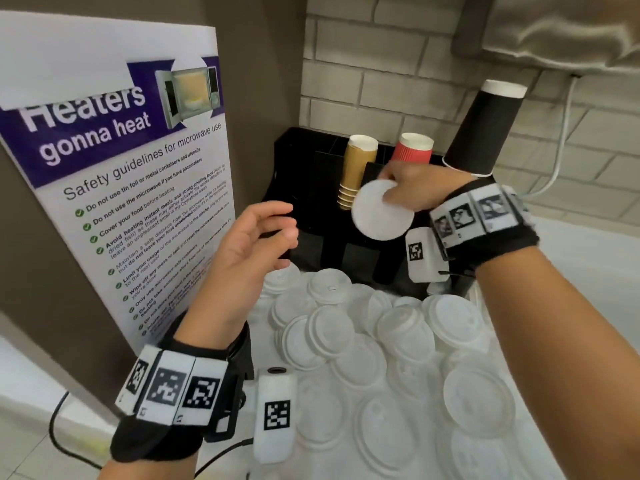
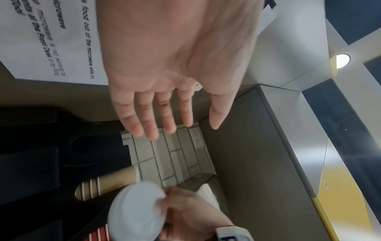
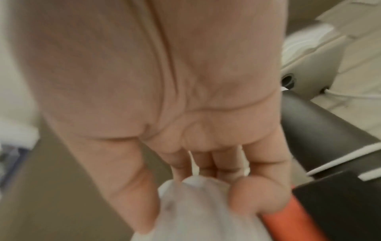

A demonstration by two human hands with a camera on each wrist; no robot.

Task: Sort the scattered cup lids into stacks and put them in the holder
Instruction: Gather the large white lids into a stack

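My right hand (image 1: 398,188) pinches a white cup lid (image 1: 381,213) by its upper edge, holding it tilted in front of the black holder (image 1: 298,161). The same lid (image 2: 136,210) shows blurred in the left wrist view, and again as the lid (image 3: 202,212) between thumb and fingers in the right wrist view. My left hand (image 1: 263,233) hovers to the lid's left with fingers relaxed and nothing in it; its fingers (image 2: 152,117) are spread straight. Several loose white lids (image 1: 363,341) lie heaped on the counter below both hands.
The holder carries a stack of brown cups (image 1: 356,171), red cups (image 1: 414,148) and tall black cups (image 1: 481,129). A microwave safety poster (image 1: 121,188) leans on the wall at left. A brick wall (image 1: 398,64) stands behind, and a black cable (image 1: 59,427) runs at lower left.
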